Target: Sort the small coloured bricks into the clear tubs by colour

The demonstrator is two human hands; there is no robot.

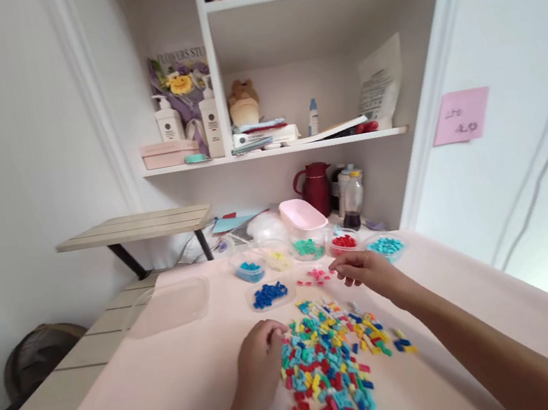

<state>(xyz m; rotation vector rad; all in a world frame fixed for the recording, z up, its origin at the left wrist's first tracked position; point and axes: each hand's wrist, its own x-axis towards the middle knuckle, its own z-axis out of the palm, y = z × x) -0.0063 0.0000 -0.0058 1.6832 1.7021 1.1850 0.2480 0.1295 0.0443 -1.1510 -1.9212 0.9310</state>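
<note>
A heap of small mixed-colour toy building bricks (328, 365) lies on the pink-covered table. My left hand (262, 354) is at the heap's left edge, fingers curled and pinched together; anything between them is hidden. Beyond the heap, my right hand (364, 269) hovers beside a loose group of pink bricks (315, 277). Its fingers are bent, with the tips close to a pink spot, and I cannot make out what they hold. Dark blue bricks (269, 295) lie in a shallow clear tray (293, 295) to the left of the pink group.
Along the back stand clear tubs of light blue bricks (250, 270), pale yellow bricks (278, 260), green bricks (308, 248), red bricks (343, 242) and turquoise bricks (386, 246). A clear lid (170, 308) lies left. Behind are a pink basin (302, 215) and red jug (318, 190).
</note>
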